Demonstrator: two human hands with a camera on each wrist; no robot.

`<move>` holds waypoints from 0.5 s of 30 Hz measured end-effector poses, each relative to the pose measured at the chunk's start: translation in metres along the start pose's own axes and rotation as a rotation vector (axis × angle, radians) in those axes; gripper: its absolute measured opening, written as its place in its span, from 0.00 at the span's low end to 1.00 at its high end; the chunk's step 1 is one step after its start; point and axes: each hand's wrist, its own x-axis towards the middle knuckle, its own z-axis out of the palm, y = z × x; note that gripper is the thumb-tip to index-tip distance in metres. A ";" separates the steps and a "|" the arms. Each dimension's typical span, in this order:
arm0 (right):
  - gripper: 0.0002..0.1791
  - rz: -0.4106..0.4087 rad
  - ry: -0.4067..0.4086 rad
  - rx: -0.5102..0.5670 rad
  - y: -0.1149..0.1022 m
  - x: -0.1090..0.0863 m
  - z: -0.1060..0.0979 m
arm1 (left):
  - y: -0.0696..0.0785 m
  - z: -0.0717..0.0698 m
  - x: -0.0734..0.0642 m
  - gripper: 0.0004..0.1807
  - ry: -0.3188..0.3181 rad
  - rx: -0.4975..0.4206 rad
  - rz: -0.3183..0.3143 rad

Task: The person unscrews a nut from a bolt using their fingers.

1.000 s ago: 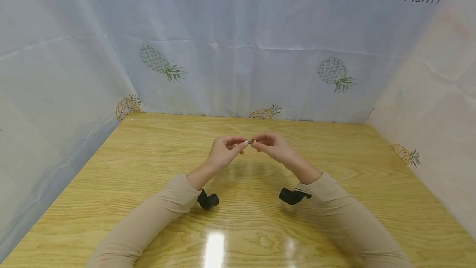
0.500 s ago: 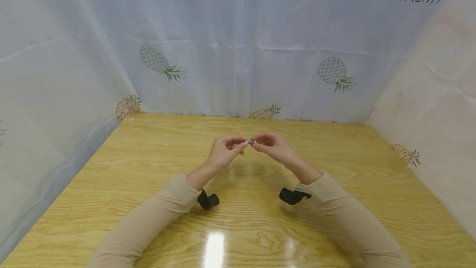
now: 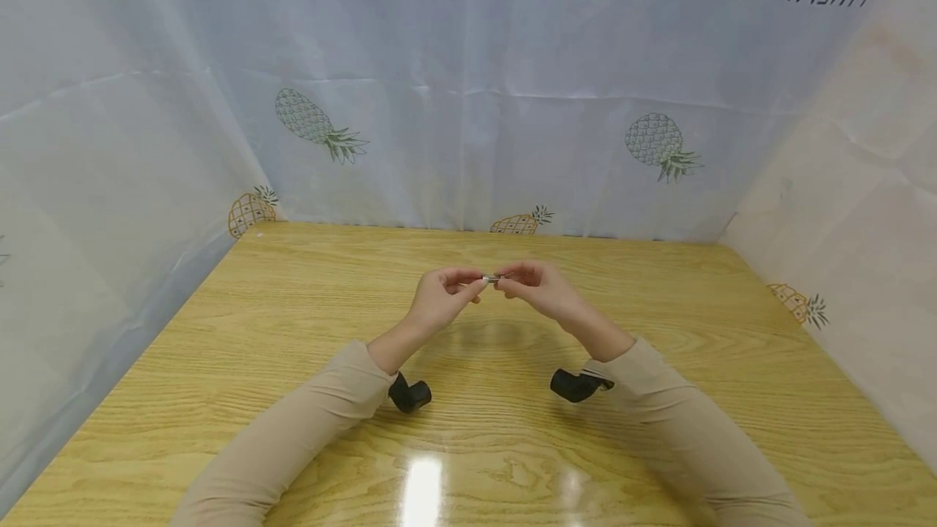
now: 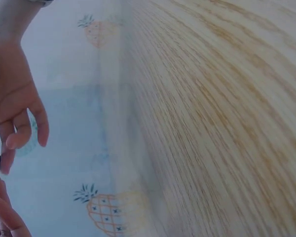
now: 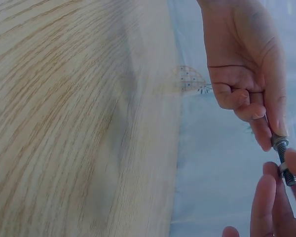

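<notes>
Both hands meet above the middle of the table, with a small metal bolt (image 3: 491, 279) between them. My left hand (image 3: 437, 298) pinches the bolt's thicker head end between thumb and fingertips. From the other side, my right hand (image 3: 543, 291) pinches a small nut (image 5: 283, 168) on the threaded end. The right wrist view shows the bolt's dark thread bare between head and nut, and its tip poking past the nut. In the left wrist view the bolt is mostly cut off at the left edge.
The wood-grain table (image 3: 307, 291) lies under the hands. A pale curtain (image 3: 454, 145) printed with pineapples encloses its back and sides. Black camera mounts (image 3: 411, 395) stick out from the wrists under the beige sleeves (image 3: 315, 409).
The right thumb and fingertips shift slightly at the threaded end, baring a little more of it midway, then covering it again. The left hand and both arms stay in place.
</notes>
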 end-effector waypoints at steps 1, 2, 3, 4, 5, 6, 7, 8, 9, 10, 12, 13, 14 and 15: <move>0.18 -0.010 0.007 0.007 0.000 0.000 0.000 | 0.000 0.000 0.000 0.15 0.001 0.001 -0.001; 0.18 -0.023 0.011 0.021 0.001 0.001 0.000 | 0.000 0.000 0.000 0.15 0.003 0.001 -0.003; 0.19 -0.023 0.017 0.034 0.001 0.001 0.000 | 0.001 0.000 0.000 0.15 0.003 0.000 -0.002; 0.20 -0.025 0.018 0.041 0.001 0.001 0.000 | 0.001 0.000 0.000 0.15 0.003 -0.002 -0.001; 0.21 -0.025 0.016 0.046 0.001 0.001 0.000 | 0.001 0.000 0.000 0.15 0.003 -0.004 0.001; 0.21 -0.016 0.013 0.056 0.002 0.002 0.000 | 0.001 0.000 0.000 0.15 0.001 -0.004 0.004; 0.22 -0.012 0.005 0.054 0.002 0.002 -0.001 | 0.001 0.000 0.000 0.15 0.000 -0.006 0.006; 0.22 0.000 -0.003 0.047 0.002 0.002 -0.001 | 0.001 0.000 0.000 0.16 -0.002 -0.007 0.009; 0.23 0.009 -0.012 0.029 0.001 0.002 -0.001 | 0.000 0.000 0.000 0.16 -0.004 -0.010 0.011; 0.23 0.021 -0.016 0.015 0.001 0.002 -0.001 | 0.000 0.000 0.000 0.16 -0.006 -0.012 0.011; 0.22 0.034 -0.026 -0.008 0.001 0.002 -0.001 | 0.000 0.000 0.001 0.16 -0.009 -0.013 0.008; 0.22 0.031 -0.027 -0.017 0.001 0.001 -0.001 | 0.000 0.000 0.001 0.16 -0.009 -0.012 0.004; 0.21 0.027 -0.022 -0.021 0.001 0.001 -0.001 | 0.000 0.000 0.001 0.16 -0.010 -0.012 -0.001; 0.20 0.015 -0.016 -0.021 0.001 0.001 -0.001 | 0.000 0.000 0.001 0.16 -0.010 -0.011 -0.007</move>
